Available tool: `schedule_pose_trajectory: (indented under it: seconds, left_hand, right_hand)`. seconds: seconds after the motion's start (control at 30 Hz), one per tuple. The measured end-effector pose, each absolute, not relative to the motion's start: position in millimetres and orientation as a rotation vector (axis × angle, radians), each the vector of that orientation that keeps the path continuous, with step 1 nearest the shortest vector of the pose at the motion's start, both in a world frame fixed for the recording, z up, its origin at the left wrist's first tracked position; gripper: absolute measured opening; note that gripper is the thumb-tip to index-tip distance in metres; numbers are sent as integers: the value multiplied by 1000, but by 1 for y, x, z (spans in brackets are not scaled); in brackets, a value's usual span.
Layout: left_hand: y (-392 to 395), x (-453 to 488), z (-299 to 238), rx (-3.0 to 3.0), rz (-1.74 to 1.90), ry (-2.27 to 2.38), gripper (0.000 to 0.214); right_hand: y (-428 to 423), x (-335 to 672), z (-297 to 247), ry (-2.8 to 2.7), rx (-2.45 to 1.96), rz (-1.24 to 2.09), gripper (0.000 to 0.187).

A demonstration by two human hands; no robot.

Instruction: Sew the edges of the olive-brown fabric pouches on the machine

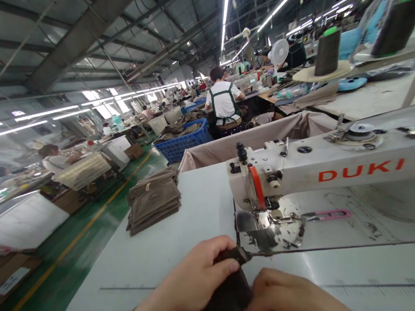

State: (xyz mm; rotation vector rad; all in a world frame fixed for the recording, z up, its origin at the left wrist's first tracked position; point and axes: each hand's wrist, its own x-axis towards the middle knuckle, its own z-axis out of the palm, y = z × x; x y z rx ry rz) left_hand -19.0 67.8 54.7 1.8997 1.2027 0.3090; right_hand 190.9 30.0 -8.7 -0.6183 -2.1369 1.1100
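Note:
A dark brown fabric piece (223,310) lies at the table's front edge, below the sewing machine's needle area. My left hand (204,274) is closed on its upper end, thumb and fingers pinching a folded edge. Lower down on the right, my right hand (279,294) grips the same fabric with bent fingers. The white sewing machine (360,170), marked DUKI, stands just beyond my hands. Its presser foot and metal plate (268,219) are apart from the fabric. Pink-handled thread snips (326,215) lie on the machine bed.
A stack of brown fabric pouches (154,200) rests on the table's (131,274) far left. Behind the table are a pink cloth-lined bin (207,155) and a blue crate (186,143) of fabric. Thread cones (327,53) stand at right. A person (223,102) sits ahead, facing away.

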Motion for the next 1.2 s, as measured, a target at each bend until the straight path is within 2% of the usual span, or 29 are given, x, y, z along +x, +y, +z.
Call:
schedule_pose_trajectory:
  seconds: [0.07, 0.17, 0.27, 0.47, 0.67, 0.83, 1.0, 1.2]
  left_hand:
    - [84, -13, 37, 2171, 248, 1273, 10]
    - [112, 1, 2, 2413, 306, 1429, 11]
    - [143, 17, -24, 2442, 420, 1599, 13]
    - [179, 37, -46, 2494, 546, 1619, 13]
    - [145, 29, -48, 2575, 581, 1394, 14]
    - [132, 21, -45, 2691, 529, 1175, 28]
    - [141, 17, -46, 2740, 537, 1037, 27]
    - [133, 20, -47, 2707, 551, 1078, 29]
  right_hand:
    - [35, 181, -30, -2255, -692, 944, 37]
    - [54, 174, -52, -2465, -1014, 378, 24]
    - [79, 179, -56, -2495, -1129, 143, 20]
    - [110, 209, -52, -2573, -1075, 76, 29]
    - [99, 224, -69, -2563, -1023, 42, 36]
    - [95, 221, -66, -2529, -1064, 47, 36]
    - [93, 218, -62, -2536, -1085, 40, 34]
    - [89, 221, -66, -2529, -1013, 41, 36]
